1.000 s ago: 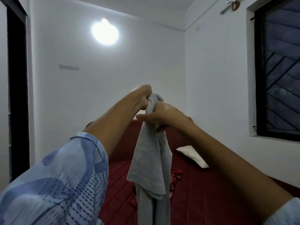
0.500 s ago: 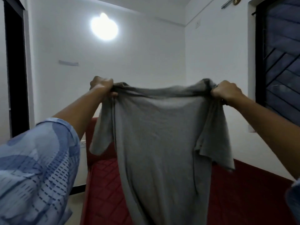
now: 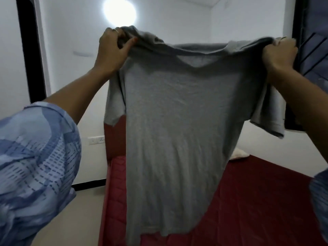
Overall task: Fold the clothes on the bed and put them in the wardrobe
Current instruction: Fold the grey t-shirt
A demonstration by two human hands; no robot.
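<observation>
A: Starting at the left edge of the frame, what do you see?

B: A blue patterned sleeve (image 3: 35,167) fills the lower left. Its bare forearm rises toward the upper middle, where the left hand (image 3: 111,48) sits, with a dark door frame (image 3: 26,50) behind it at the upper left.

A: What is that hand doing?

B: Its fingers and thumb are curled round one shoulder of a grey T-shirt (image 3: 177,121), bunching the cloth there. A wall lamp (image 3: 119,10) glows just above it.

A: And the shirt itself?

B: It hangs spread out in the centre of the frame, strung between the two hands, neckline sagging a little at the top. One short sleeve droops below each hand. The hem falls to the lower middle, in front of a red quilted bed (image 3: 248,201). Whether the hem touches the bed I cannot tell.

A: Further right?

B: A pale pillow (image 3: 238,154) peeks out past the shirt's right edge, on the bed. At the upper right the right hand (image 3: 279,52) clutches the other shoulder, fingers closed on the fabric. The hands are well apart, level with each other. Behind the right hand is a dark window with a grille (image 3: 312,50).
</observation>
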